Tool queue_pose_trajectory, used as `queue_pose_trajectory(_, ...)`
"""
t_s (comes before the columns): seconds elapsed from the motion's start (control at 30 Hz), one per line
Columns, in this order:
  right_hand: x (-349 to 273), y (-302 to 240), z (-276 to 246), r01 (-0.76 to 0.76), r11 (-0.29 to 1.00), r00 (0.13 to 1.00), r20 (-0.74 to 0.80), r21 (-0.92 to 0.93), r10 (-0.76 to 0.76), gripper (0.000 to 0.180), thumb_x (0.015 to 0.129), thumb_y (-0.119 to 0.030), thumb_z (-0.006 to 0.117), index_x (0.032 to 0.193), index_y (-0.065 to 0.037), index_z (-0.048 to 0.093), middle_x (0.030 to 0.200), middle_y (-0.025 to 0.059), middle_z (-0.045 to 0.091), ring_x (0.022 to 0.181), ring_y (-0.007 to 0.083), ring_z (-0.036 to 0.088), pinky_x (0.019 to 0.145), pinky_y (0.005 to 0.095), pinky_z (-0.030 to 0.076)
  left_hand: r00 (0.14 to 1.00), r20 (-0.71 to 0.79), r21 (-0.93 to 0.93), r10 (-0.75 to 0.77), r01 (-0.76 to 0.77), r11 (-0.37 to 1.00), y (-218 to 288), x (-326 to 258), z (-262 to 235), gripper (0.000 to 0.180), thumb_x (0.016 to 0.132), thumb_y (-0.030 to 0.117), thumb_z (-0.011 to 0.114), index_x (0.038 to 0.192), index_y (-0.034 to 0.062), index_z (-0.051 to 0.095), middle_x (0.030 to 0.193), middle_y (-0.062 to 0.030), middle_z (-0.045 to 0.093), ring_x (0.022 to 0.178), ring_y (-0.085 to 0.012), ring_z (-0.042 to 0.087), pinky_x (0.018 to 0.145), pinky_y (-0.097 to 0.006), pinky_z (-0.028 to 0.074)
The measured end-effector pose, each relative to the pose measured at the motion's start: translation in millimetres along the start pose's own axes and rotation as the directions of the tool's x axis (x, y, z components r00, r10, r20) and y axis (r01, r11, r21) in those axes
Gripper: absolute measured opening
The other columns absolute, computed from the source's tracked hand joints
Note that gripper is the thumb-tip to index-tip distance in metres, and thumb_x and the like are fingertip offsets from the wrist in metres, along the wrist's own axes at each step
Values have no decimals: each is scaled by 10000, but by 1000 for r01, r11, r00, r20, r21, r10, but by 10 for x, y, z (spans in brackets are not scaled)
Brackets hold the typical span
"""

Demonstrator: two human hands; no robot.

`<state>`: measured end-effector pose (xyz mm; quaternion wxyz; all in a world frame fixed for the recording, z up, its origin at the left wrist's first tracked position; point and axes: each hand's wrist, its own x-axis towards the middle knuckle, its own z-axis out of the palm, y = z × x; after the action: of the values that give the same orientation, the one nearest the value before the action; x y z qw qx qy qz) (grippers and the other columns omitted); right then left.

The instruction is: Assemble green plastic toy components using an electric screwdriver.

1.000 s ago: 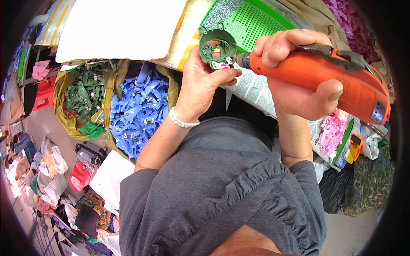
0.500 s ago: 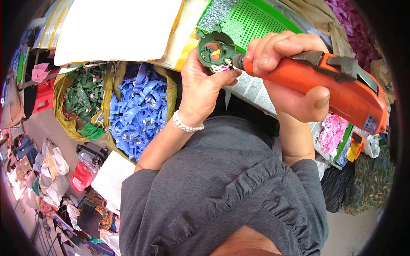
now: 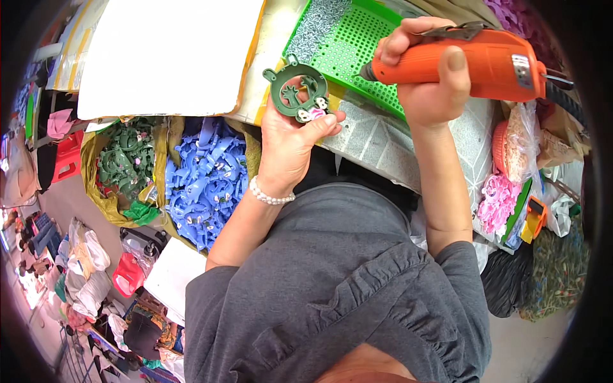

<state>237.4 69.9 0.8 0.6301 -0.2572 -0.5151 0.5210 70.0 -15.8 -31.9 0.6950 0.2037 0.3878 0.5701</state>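
Observation:
Between thumb and fingers, my left hand point(image 3: 289, 143) grips a dark green plastic ring-shaped part point(image 3: 274, 96) with small tabs on its upper rim and a pink-and-white figure on its lower edge. My right hand point(image 3: 429, 83) is wrapped round an orange electric screwdriver point(image 3: 479, 60), its dark tip pointing left over the green basket. Tip and ring stand apart. Beyond both hands lies the bright green perforated basket point(image 3: 367, 48), with many small silver screws point(image 3: 319, 29) heaped in its left end.
A large white board point(image 3: 166, 57) covers the table's left side. Below it stand sacks of green parts point(image 3: 126, 156) and blue parts point(image 3: 207, 182). Pink parts point(image 3: 498, 203) and an orange-red basket point(image 3: 501, 150) are at the right. A grey patterned cover point(image 3: 377, 143) lies on the table.
The screwdriver has moved up and away from the ring, toward the basket. My left hand with the ring has shifted left and slightly nearer to me.

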Motion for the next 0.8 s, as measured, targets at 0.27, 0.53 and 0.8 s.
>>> queue_pose_trajectory(0.27, -4, 129, 6, -44, 999, 999, 1, -28, 44, 525, 787, -467, 562, 1000, 11, 530, 772, 114, 575, 671, 206, 531, 649, 359, 449, 999, -11, 5, -42, 42, 999, 14, 43, -3, 537, 727, -114, 650, 1181, 33, 405, 1006, -72, 513, 811, -249, 654, 643, -311, 593)
queue_pose_trajectory(0.53, -5, 133, -5, -50, 998, 999, -10, -27, 49, 505, 790, -460, 559, 988, 4, 530, 770, 113, 571, 672, 211, 527, 652, 359, 447, 999, 42, 37, -18, 17, 999, 0, 48, -28, 495, 743, -89, 652, 1164, 24, 418, 1071, -174, 568, 828, -280, 663, 637, -322, 597)
queue_pose_trajectory(0.8, -4, 116, 4, -86, 996, 996, -11, 0, 86, 458, 798, -432, 564, 964, -7, 529, 776, 116, 567, 681, 208, 519, 673, 369, 442, 997, 36, 30, -68, 67, 997, 29, 51, -17, 544, 727, -117, 647, 1170, 45, 375, 1046, -84, 502, 807, -265, 661, 582, -293, 591)
